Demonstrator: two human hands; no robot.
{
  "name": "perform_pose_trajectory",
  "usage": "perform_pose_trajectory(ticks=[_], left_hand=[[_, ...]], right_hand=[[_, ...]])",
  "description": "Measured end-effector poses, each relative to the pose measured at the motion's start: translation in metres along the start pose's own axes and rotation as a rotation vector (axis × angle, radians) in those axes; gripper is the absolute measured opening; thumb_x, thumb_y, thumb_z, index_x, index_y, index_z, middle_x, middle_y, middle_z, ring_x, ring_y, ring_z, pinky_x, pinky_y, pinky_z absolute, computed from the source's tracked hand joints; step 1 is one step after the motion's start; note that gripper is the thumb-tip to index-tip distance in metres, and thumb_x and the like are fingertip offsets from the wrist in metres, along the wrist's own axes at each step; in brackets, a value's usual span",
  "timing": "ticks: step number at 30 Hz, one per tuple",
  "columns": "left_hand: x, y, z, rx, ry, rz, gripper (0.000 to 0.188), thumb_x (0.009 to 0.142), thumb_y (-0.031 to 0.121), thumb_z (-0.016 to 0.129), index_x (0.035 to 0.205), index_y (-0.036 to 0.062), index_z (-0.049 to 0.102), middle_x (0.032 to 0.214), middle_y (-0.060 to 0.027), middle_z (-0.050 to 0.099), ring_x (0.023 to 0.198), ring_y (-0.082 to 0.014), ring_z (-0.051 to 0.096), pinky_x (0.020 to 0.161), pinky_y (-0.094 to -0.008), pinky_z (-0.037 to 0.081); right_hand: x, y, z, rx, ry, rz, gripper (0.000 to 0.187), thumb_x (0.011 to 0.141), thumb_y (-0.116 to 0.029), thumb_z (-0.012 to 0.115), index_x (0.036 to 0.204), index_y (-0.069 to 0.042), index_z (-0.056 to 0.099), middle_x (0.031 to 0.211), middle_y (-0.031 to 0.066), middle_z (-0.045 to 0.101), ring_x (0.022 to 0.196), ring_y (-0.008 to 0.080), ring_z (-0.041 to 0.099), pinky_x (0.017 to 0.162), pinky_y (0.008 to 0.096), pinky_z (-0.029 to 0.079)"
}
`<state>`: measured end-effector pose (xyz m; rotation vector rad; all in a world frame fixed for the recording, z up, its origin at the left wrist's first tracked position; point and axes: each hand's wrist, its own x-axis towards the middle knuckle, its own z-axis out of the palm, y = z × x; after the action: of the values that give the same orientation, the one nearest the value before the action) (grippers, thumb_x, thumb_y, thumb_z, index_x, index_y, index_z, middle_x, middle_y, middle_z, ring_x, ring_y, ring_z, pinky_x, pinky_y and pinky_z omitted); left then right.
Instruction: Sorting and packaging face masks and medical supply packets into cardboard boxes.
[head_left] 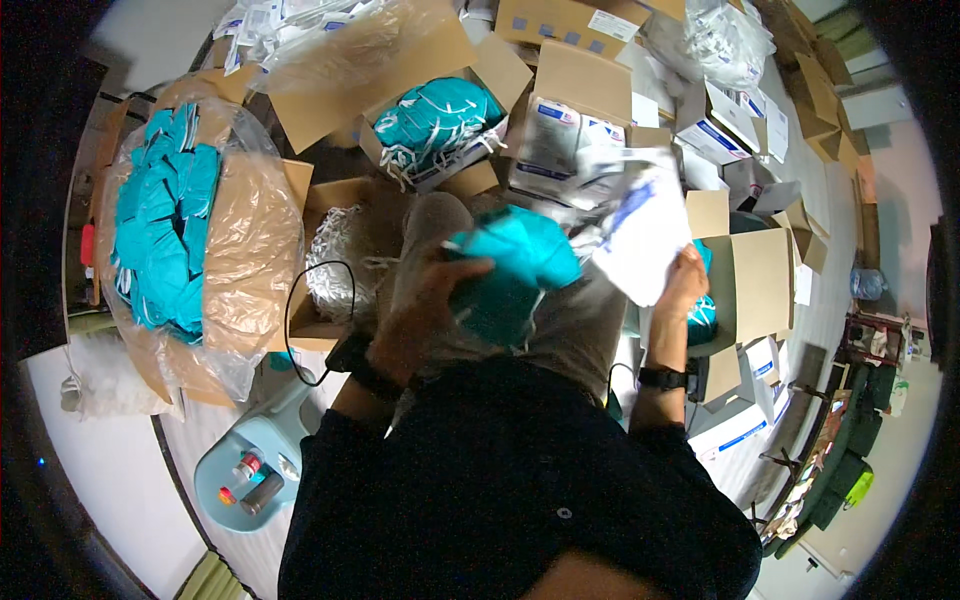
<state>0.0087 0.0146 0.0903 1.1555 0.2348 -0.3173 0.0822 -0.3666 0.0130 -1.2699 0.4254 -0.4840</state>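
Note:
My left hand point(452, 278) grips a teal cloth pouch point(520, 250), slightly blurred, with pale strings, over my lap. To its right, my right hand point(683, 282) is closed on the lower edge of a flat white packet point(645, 240) with blue print, smeared by motion. The pouch and packet are close together, but I cannot tell whether they touch. In front of my knees, a cardboard box holds more teal pouches point(435, 112) with white strings. Beside it, another box contains upright white-and-blue packets point(555, 128).
At left, a plastic-lined carton point(250, 230) bears a heap of teal pouches point(165, 220). A box of white strings point(340, 250) stands by my left knee. Beside my right wrist is an open carton point(760, 285) with teal cloth. A blue stool point(225, 485) carries bottles.

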Motion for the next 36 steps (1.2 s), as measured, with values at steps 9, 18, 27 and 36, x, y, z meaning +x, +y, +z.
perform_pose_trajectory(ticks=[9,18,27,36], left_hand=[[0.155,-0.002,-0.124,-0.042,0.419,0.205,0.067,0.072,0.019,0.079,0.129,0.0067,0.046,0.122,-0.0131,0.053,0.105,-0.0267,0.056,0.089,-0.039,0.047],[0.253,-0.067,-0.239,0.737,0.7,-0.132,0.074,0.075,0.058,0.065,0.111,-0.0052,0.058,0.112,-0.0232,0.06,0.106,-0.041,0.054,0.092,-0.0503,0.043],[0.188,-0.02,-0.132,0.745,-0.035,0.218,0.061,0.068,0.027,0.083,0.112,-0.0018,0.052,0.108,-0.0136,0.054,0.105,-0.0271,0.053,0.089,-0.0415,0.043],[0.129,-0.061,-0.066,-0.052,0.251,-0.006,0.041,0.078,0.008,0.067,0.116,-0.0001,0.054,0.106,-0.0081,0.06,0.094,-0.0191,0.058,0.077,-0.0344,0.05]], right_hand=[[-0.013,-0.006,0.009,0.0,0.14,0.296,0.022,0.096,-0.013,0.047,0.105,0.004,0.058,0.099,0.0087,0.062,0.086,0.0201,0.06,0.075,0.0334,0.052],[-0.021,0.029,0.054,0.132,-0.03,0.384,0.018,0.091,-0.012,0.057,0.099,0.002,0.063,0.095,0.0092,0.065,0.083,0.0194,0.063,0.074,0.0305,0.053],[-0.023,0.055,0.127,0.221,-0.017,0.528,0.024,0.094,-0.014,0.053,0.111,0.003,0.058,0.106,0.0101,0.063,0.098,0.0199,0.06,0.088,0.0329,0.048],[-0.089,0.06,0.189,-0.151,-0.41,0.132,0.023,0.093,-0.02,0.057,0.105,-0.002,0.062,0.075,-0.0003,0.059,0.064,0.0062,0.051,0.058,0.0198,0.04]])
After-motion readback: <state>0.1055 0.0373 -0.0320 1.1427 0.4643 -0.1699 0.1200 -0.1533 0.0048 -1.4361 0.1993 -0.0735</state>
